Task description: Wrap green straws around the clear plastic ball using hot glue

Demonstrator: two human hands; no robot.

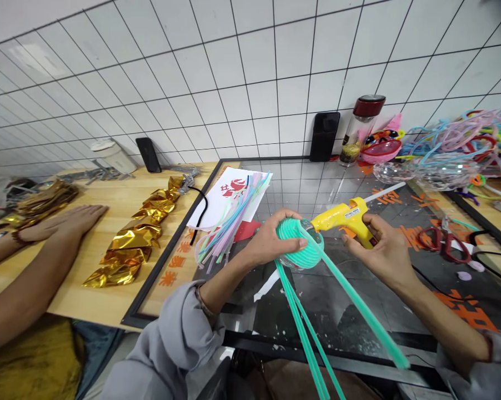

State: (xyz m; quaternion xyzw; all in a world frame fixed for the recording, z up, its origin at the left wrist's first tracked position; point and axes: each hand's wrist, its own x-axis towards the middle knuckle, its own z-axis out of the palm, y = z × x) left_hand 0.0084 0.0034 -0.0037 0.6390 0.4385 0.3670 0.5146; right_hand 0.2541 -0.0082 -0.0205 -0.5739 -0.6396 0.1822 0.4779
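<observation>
My left hand point(280, 236) is wrapped round a clear rounded form point(306, 226) wound with rows of teal pipe cleaner point(298, 253). Loose lengths of teal pipe cleaner point(359, 305) trail from it toward the table's front edge. In my right hand point(381, 250) is a yellow hot glue gun point(337, 216), gripped by its handle. A white glue stick point(386, 191) pokes out of its back end. The gun's nozzle is close to the upper right of the wound form; whether it touches cannot be made out.
Pastel pipe cleaners point(234, 228) lie on white paper point(211, 208) at left. Red-handled scissors point(446, 244) are at right. A phone point(324, 136) and glass bottle point(356, 130) stand by the wall. Gold foil point(146, 222) and another person's hands point(78, 216) are further left.
</observation>
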